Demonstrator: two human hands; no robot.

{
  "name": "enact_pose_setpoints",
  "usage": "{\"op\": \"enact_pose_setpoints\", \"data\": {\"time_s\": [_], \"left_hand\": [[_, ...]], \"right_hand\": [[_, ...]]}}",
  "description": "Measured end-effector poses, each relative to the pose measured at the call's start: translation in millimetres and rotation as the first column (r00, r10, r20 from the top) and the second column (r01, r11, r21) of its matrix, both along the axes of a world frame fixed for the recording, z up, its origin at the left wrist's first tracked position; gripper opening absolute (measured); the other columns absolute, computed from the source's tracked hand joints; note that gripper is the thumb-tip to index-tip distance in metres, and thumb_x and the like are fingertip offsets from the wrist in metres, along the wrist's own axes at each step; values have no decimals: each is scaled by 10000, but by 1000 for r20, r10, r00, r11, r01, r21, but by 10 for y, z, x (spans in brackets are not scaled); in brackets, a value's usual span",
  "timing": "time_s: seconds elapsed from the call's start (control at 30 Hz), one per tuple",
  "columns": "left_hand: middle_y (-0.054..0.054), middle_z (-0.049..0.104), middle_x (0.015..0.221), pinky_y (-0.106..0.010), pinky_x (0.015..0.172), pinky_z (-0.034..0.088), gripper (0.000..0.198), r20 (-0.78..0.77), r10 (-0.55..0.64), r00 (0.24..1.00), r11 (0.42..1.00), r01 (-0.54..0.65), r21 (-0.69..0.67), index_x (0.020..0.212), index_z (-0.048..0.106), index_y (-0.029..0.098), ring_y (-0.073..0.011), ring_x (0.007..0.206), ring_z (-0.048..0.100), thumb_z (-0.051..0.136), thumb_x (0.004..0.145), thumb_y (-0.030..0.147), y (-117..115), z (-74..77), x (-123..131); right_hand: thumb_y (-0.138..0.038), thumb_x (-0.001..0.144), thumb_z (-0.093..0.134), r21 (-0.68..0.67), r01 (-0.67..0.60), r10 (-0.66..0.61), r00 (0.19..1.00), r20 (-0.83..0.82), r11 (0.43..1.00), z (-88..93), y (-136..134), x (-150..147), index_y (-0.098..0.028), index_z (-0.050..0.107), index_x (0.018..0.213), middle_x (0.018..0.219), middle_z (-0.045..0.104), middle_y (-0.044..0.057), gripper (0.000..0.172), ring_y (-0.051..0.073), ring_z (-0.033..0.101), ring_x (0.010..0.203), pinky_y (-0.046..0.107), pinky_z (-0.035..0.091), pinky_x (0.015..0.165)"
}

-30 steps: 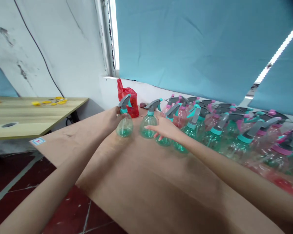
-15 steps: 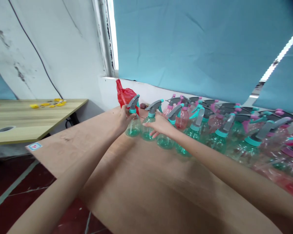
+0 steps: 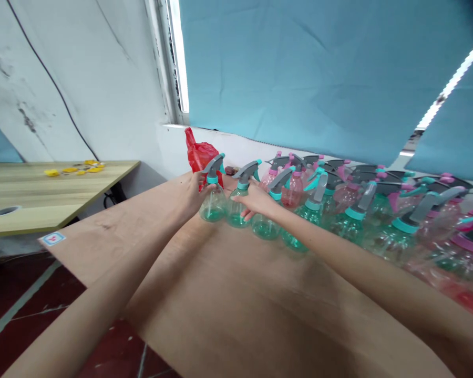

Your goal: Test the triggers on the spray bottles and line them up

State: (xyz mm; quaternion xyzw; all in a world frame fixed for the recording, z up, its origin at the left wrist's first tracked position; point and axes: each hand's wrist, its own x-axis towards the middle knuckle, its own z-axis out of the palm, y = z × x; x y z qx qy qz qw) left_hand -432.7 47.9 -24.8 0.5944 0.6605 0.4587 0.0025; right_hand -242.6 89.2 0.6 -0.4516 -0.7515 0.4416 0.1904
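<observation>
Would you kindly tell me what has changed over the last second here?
The left hand slid the end spray bottle rightward, closing the gap to the next bottle. The right hand stayed resting on that bottle; the red bag did not move.

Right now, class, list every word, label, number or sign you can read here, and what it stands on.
No text can be read.
The small sticker on the corner of the brown board bears a red mark, too blurred to read.
The spray bottles show no labels.
</observation>
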Motion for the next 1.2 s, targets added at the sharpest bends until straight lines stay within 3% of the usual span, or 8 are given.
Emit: {"op": "enact_pose_setpoints", "data": {"time_s": [0.3, 0.47, 0.53, 0.63, 0.8, 0.93, 1.03, 1.2], "left_hand": [[-202, 587, 1230, -480, 918, 500, 500, 82, 125, 989, 992, -123, -35, 1277, 472, 119, -311, 1138, 594, 538, 902, 442, -535, -12, 123], [-189, 580, 1199, -505, 930, 480, 609, 109, 97, 989, 991, -86, -98, 1304, 421, 126, -315, 1122, 590, 596, 801, 422, -901, -63, 332], [-181, 594, 1178, -519, 930, 479, 660, 125, 51, 991, 990, -34, -135, 1290, 434, 131, -323, 1114, 593, 634, 752, 457, -1009, -38, 435], [-148, 628, 1186, -482, 956, 484, 688, 157, -66, 985, 980, 93, -174, 1292, 457, 164, -301, 1149, 591, 625, 757, 563, -1135, 69, 631], [-142, 555, 1361, -460, 1014, 449, 720, 203, -285, 937, 924, 325, -202, 1352, 426, 175, -305, 1238, 538, 651, 773, 538, -1245, 281, 1081], [-73, 659, 1156, -417, 876, 518, 577, 172, -385, 907, 903, 409, -133, 1287, 500, 226, -285, 1074, 621, 668, 799, 484, -1241, 326, 1478], [-54, 666, 1094, -376, 822, 536, 485, 202, -447, 871, 878, 471, -89, 1211, 538, 219, -251, 980, 644, 676, 800, 438, -1202, 316, 1808], [-35, 691, 999, -335, 701, 545, 323, 241, -579, 779, 786, 611, -89, 1091, 578, 248, -232, 850, 663, 629, 791, 356, -1138, 303, 2456]], "right_hand": [[-325, 948, 608, 85, -69, 67, 997, 35, 994, 83, -118, 86, -180, 572, 1241, 1237, 600, 89, 329, 235, 633, 1010, 439, 550, 828], [-406, 913, 637, 168, -127, 114, 990, 84, 978, 69, -262, 153, -134, 363, 1402, 1079, 661, 157, 623, 217, 690, 636, 366, 565, 567], [-462, 894, 642, 211, -161, 143, 985, 102, 964, 40, -372, 214, -132, 321, 1411, 1027, 677, 167, 692, 214, 671, 538, 366, 547, 517], [-495, 899, 617, 273, -220, 197, 974, 110, 937, -6, -586, 365, -145, 358, 1380, 1028, 682, 171, 649, 230, 685, 568, 392, 555, 572], [-466, 903, 614, 383, -287, 281, 957, 73, 878, -97, -944, 776, -142, 474, 1269, 1248, 599, 206, 509, 337, 658, 1023, 481, 531, 830], [-418, 897, 642, 508, -289, 317, 948, 33, 812, -202, -1160, 1193, -167, 516, 1241, 1293, 573, 148, 444, 295, 564, 1181, 458, 443, 997], [-481, 883, 635, 573, -237, 261, 965, 42, 784, -277, -1295, 1539, -151, 526, 1219, 1189, 607, 143, 483, 295, 614, 1045, 475, 491, 907], [-513, 876, 616, 570, -158, 140, 987, 75, 807, -377, -1450, 2165, -185, 523, 1196, 1139, 599, 125, 467, 257, 641, 845, 428, 538, 719]]}}
